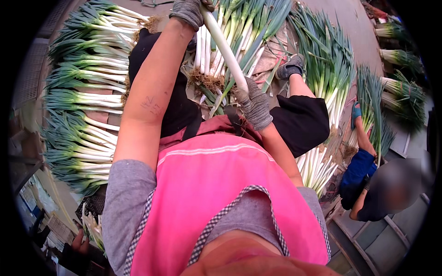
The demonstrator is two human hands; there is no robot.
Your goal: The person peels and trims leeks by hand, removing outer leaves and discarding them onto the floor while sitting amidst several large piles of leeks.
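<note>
A single thick green onion with a long white stalk slants across in front of me. My left hand, in a grey knit glove, grips its upper end at the picture's top edge, where the fingers are partly cut off. Lower down, the gloved right hand is closed around the white root end. Behind the stalk lies a pile of green onions with brown roots towards me, between my legs. Loose peeled leaves lie near my lap, by the pile's roots.
Rows of green onions line the floor at left. Another heap lies beyond my right shoe. Tied bundles stand far right. A co-worker sits at right. Another person's hand shows at lower left near more stalks.
</note>
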